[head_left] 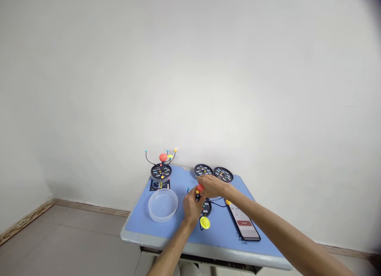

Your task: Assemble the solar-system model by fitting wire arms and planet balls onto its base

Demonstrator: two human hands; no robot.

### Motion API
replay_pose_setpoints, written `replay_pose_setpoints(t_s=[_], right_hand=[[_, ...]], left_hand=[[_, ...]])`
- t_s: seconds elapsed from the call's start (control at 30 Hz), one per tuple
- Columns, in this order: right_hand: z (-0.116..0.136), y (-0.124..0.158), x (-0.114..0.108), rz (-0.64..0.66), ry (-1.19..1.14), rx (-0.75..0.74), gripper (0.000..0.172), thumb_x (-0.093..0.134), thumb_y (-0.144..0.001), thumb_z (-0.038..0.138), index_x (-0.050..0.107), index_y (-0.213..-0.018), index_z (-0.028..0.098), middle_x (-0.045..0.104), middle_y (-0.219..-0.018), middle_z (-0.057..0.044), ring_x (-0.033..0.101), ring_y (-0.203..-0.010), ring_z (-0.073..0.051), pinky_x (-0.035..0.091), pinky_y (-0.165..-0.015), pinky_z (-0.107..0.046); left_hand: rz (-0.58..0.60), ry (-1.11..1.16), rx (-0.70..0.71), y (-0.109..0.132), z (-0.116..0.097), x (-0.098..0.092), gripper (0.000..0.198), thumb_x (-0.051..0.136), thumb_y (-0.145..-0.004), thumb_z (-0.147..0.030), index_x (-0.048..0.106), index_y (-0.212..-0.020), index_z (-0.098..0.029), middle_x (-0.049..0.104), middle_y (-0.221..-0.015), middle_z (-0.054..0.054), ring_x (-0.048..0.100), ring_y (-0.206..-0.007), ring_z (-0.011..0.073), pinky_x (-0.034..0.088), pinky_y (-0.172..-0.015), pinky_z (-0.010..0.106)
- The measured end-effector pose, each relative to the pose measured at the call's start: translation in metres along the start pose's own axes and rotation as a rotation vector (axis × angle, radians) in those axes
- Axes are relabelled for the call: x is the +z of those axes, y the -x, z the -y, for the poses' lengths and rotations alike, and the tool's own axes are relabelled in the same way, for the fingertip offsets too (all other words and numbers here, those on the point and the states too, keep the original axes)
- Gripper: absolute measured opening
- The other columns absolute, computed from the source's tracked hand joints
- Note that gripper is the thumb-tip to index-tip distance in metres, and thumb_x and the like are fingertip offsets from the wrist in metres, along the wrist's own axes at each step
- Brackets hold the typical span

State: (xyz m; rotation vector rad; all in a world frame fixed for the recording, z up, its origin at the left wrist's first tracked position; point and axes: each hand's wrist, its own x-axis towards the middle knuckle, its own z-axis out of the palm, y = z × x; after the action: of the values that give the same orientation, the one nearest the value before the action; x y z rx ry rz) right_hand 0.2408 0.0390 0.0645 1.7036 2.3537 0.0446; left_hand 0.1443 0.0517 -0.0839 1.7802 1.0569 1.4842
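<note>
A solar system model with a round black base stands near the middle of the blue table, with thin black arms curving out from it. My right hand reaches over from the right, its fingers closed round the red ball at the model's centre. Just below the ball, my left hand pinches the dark central stem; the fingers partly hide it. A yellow ringed planet hangs at the front, an orange ball is at the right, and a small blue ball is at the left.
Another assembled model stands at the back left on a dark printed card. Before it sits a clear plastic tub. Two black discs lie at the back edge. A phone with a timer is at right.
</note>
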Motion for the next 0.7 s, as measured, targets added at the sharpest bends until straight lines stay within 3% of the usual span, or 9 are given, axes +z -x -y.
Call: replay_pose_setpoints(t_s=[0.3, 0.5, 0.7], right_hand=[[-0.0055, 0.0028, 0.0025, 0.008, -0.005, -0.018, 0.023, 0.063, -0.092, 0.034, 0.062, -0.106, 0.015, 0.065, -0.106, -0.005, 0.064, -0.088, -0.018, 0.054, -0.077, -0.037], [0.0003, 0.0049, 0.0037, -0.025, -0.007, -0.014, 0.027, 0.062, -0.093, 0.038, 0.062, -0.108, 0.016, 0.066, -0.106, -0.006, 0.064, -0.092, -0.020, 0.053, -0.082, -0.040], [0.0014, 0.0078, 0.0003, -0.011, -0.004, 0.006, 0.027, 0.061, -0.094, 0.037, 0.062, -0.111, 0.016, 0.065, -0.111, -0.006, 0.065, -0.093, -0.020, 0.054, -0.082, -0.040]], left_hand=[[0.013, -0.039, 0.009, -0.0002, -0.0048, -0.0044, 0.015, 0.060, -0.086, -0.029, 0.069, -0.093, -0.020, 0.076, -0.082, 0.006, 0.068, -0.071, 0.0212, 0.048, -0.065, 0.029], [0.025, -0.052, 0.013, 0.0012, -0.0049, -0.0031, 0.012, 0.062, -0.082, -0.019, 0.068, -0.093, -0.022, 0.076, -0.085, 0.002, 0.068, -0.077, 0.0193, 0.049, -0.069, 0.027], [0.045, -0.074, -0.001, 0.0005, -0.0098, -0.0072, 0.019, 0.065, -0.081, -0.017, 0.067, -0.099, -0.022, 0.076, -0.093, 0.005, 0.070, -0.086, 0.0239, 0.052, -0.075, 0.033]])
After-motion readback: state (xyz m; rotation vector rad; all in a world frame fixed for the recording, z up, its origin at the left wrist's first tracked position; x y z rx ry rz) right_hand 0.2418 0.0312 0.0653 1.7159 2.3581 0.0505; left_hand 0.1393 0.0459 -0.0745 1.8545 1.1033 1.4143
